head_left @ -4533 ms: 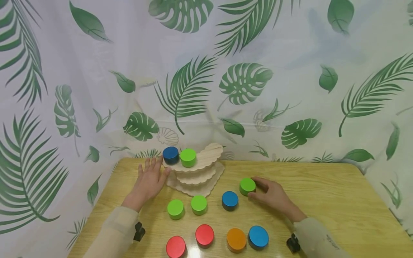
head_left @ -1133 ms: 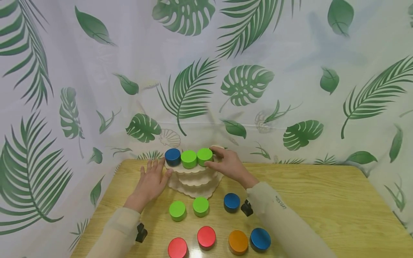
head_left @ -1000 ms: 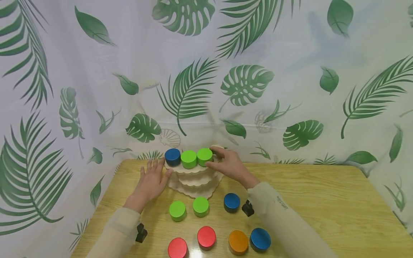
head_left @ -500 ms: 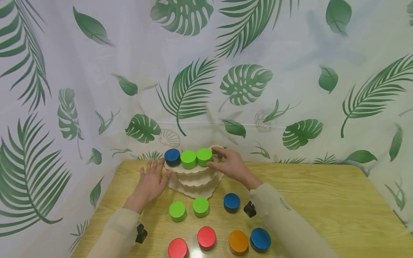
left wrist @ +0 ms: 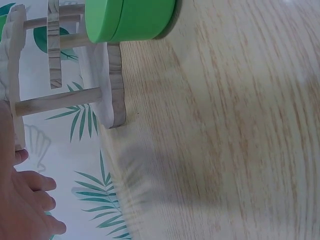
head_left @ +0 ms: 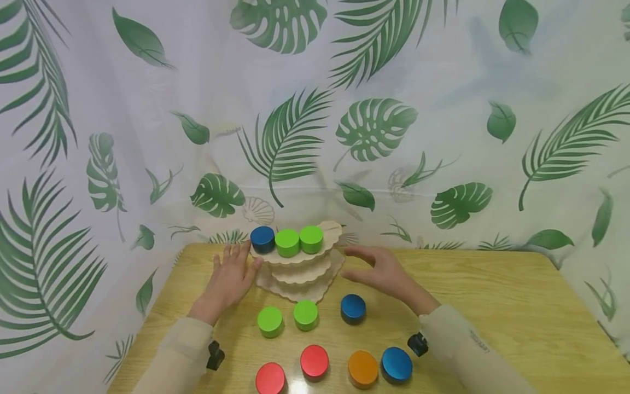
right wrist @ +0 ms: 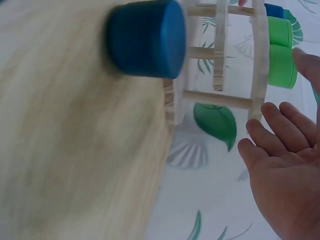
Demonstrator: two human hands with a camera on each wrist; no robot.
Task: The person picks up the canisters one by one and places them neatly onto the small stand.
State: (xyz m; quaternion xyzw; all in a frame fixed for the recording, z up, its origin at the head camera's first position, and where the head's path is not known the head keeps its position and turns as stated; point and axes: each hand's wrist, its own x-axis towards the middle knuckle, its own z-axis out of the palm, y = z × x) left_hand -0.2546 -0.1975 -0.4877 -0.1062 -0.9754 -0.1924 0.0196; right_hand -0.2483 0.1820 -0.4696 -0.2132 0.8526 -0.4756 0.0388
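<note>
Currently, a person's left hand [head_left: 228, 282], fingers extended and spread, rests against the left end of a scalloped wooden stand [head_left: 300, 271], left of centre in the head view. Just off the stand's right side, a right hand [head_left: 381, 272] hangs with thumb and fingers apart, nothing between them. Along the top shelf [head_left: 332, 232], from left to right, sit a dark-blue block [head_left: 263, 239], a green block [head_left: 287, 243] and a second green block [head_left: 311, 239], all upright.

Below them at lower centre, a third green block [head_left: 270, 322], a fourth green block [head_left: 305, 316] and a blue block [head_left: 353, 309] stand on the wood-grain table [head_left: 492, 306]. Toward the bottom edge are a red block [head_left: 270, 378], another red block [head_left: 314, 363], an orange block [head_left: 362, 369] and, just beside it, another blue block [head_left: 396, 365].

Slim posts [left wrist: 57, 101], visible in the left wrist view, suggest the stand could rock if nudged, so light, steady bracing at its left end seems wise. Keeping the right fingertips clear of the row should spare it a knock; smooth-sided blocks are probably best pinched across their sides and lowered flat.
</note>
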